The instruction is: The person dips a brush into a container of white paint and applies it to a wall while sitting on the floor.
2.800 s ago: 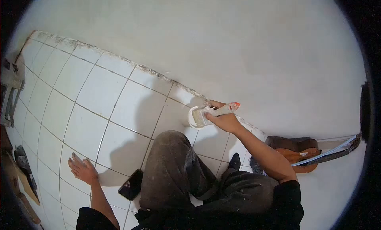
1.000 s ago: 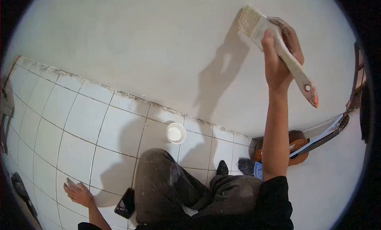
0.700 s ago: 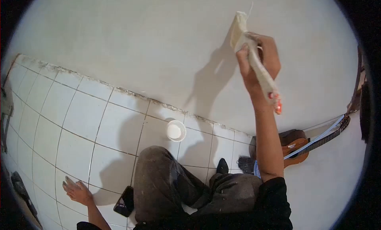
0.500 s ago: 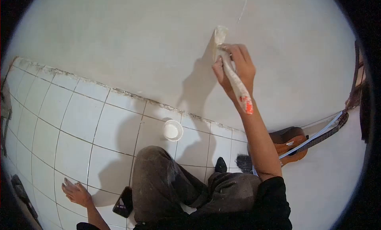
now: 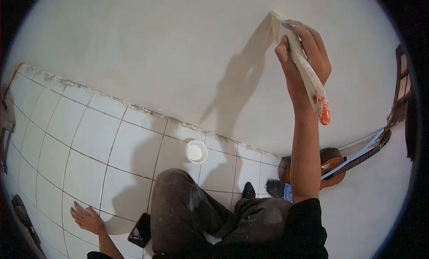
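Note:
My right hand grips a paintbrush by its pale, paint-smeared handle, which ends in red. The brush head is up against the pale wall, and the fingers hide part of the handle. Low on the left, my left hand lies on the white tiled floor with its fingers spread and nothing in it. A small white tub with white contents stands on the tiles near the foot of the wall, apart from both hands.
Beside my bent knee lies a dark phone. A guitar leans at the right, partly behind my right forearm, with dark broom-like bristles near it. My foot rests on the tiles.
My right hand has carried the paintbrush up and to the right along the wall. My left hand stays on the floor.

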Motion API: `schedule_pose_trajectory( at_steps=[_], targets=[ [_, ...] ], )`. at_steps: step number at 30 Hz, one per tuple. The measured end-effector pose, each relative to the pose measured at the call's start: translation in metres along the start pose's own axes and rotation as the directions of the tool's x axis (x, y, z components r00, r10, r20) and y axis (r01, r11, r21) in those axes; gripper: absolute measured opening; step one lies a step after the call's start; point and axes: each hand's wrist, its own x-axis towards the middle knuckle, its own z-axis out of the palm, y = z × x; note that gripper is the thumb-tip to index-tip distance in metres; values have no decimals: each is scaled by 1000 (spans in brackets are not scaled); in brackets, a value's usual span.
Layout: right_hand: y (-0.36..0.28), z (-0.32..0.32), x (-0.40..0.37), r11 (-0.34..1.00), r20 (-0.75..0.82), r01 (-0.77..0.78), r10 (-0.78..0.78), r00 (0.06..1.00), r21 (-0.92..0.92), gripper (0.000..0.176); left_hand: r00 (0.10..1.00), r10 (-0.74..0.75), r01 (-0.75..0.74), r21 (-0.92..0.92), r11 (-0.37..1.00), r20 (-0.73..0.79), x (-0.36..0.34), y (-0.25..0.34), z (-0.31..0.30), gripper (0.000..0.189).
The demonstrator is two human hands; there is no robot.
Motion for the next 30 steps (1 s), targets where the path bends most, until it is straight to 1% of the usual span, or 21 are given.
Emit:
schedule_pose_trajectory(
  at_steps=[1,2,3,4,5,7,9,10,11,13,14,15,17,19,22,23,25,26,28,29,30],
  targets=[
    [0,3,-1,1000,11,-12,12,1000,12,38,1000,-7,6,-55,998,-24,0,0,-1,55],
    [0,4,-7,997,63,-52,48,997,53,39,1000,-8,7,-52,999,-24,0,0,-2,55],
    [-1,8,-13,997,67,-53,49,997,56,39,1000,-10,10,6,1000,20,2,7,-13,55],
    [-3,11,-18,995,124,-94,88,988,39,35,998,-13,9,63,998,64,2,10,-19,55],
    [-4,14,-24,991,179,-132,128,975,16,31,998,-9,5,63,998,66,1,9,-16,55],
    [-3,21,-36,995,172,-96,93,981,9,31,999,16,-20,81,996,52,2,5,-9,55],
    [-6,25,-51,984,230,-173,161,960,35,31,998,14,-17,49,999,53,1,3,-9,55],
    [-5,26,-58,986,255,-144,117,960,89,32,999,11,-12,18,1000,53,1,3,-9,55],
    [-5,29,-66,986,257,-145,118,959,87,32,998,13,-14,18,1000,55,2,2,-8,55],
    [-5,38,-83,989,280,-122,93,956,89,40,998,5,-6,20,1000,61,1,-1,-3,56],
    [-5,37,-91,980,356,-153,100,929,124,42,998,1,-2,19,1000,63,0,-3,1,56],
    [-8,37,-96,981,355,-147,94,930,125,42,999,-13,13,12,1000,35,-1,-2,3,56],
    [-16,36,-104,978,463,-164,86,882,130,41,1000,-29,29,-1,1000,4,-1,-2,3,56],
    [-22,36,-109,973,463,-160,65,884,167,40,994,-26,18,80,997,104,2,4,-10,57],
    [-26,39,-125,962,569,-218,90,818,162,36,997,-29,26,50,998,70,1,1,-3,57],
    [-27,42,-134,964,565,-213,87,820,161,36,997,-31,28,45,999,69,0,0,-3,57],
    [-28,46,-152,984,625,-106,-8,780,144,37,999,2,-4,48,999,35,-2,0,-5,57],
    [-32,47,-159,985,620,-102,-6,785,139,37,1000,2,-3,41,999,29,-2,2,-5,57],
    [-41,50,-170,992,764,-56,-48,643,109,37,996,-58,58,-4,998,61,1,3,-8,57],
    [-39,51,-172,992,760,-57,-49,648,113,37,997,-61,61,-2,998,55,1,4,-11,57],
    [-36,49,-173,996,748,-7,-64,661,92,38,996,-46,44,24,999,75,2,6,-16,57]
  ],
)
